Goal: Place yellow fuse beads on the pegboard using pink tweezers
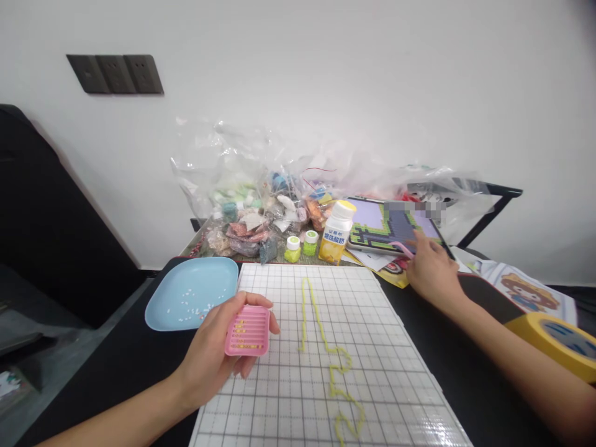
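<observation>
My left hand (212, 354) is closed round a small pink ridged tray (248, 330) with a few yellow beads in its grooves, held over the left edge of a white gridded pegboard (395, 366). A winding line of yellow beads (333, 360) runs down the board. My right hand (431, 270) is closed on a pink tweezer-like tool (404, 248), and a finger touches the tablet (372, 226), which shows a pixel pattern.
A light blue plate (186, 288) with scattered white beads lies left of the board. Behind it stand two small green jars (301, 246), a yellow-capped bottle (336, 233) and clear bags of beads (251, 211). A roll of yellow tape (556, 341) sits at right.
</observation>
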The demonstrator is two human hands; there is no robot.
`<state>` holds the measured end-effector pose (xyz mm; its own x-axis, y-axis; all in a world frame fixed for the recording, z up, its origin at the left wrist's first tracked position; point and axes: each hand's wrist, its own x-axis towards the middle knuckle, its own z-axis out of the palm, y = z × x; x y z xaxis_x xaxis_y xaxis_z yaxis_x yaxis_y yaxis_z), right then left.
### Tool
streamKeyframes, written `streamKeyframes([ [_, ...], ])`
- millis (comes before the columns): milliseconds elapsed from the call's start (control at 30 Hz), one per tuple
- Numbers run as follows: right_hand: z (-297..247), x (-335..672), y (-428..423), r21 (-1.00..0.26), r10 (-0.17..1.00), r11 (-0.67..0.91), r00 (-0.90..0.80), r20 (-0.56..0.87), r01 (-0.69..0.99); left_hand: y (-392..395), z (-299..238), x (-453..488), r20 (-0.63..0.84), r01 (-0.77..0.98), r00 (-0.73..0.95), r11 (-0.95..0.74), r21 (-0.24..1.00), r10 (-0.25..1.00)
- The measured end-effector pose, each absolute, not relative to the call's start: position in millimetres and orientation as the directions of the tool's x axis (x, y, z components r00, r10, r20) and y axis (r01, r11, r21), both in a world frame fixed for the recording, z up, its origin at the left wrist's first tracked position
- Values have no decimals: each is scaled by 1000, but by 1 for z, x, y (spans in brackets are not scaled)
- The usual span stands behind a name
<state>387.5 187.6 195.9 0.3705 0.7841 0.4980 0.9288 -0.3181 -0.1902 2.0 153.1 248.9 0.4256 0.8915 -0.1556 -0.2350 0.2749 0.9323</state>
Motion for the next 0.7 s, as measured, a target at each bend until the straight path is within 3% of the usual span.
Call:
streamKeyframes([
  [200,196,371,200,-113,821,-245,268,503,963,154,248,3,-147,-244,424,269,932,894],
  [467,199,377,190,-118,785,-368,376,492,922,154,244,1,-148,-239,433,272,932,889],
  [700,186,394,194,39,829,-365,305,469,930,154,240,1,-132,-254,450,268,929,883],
])
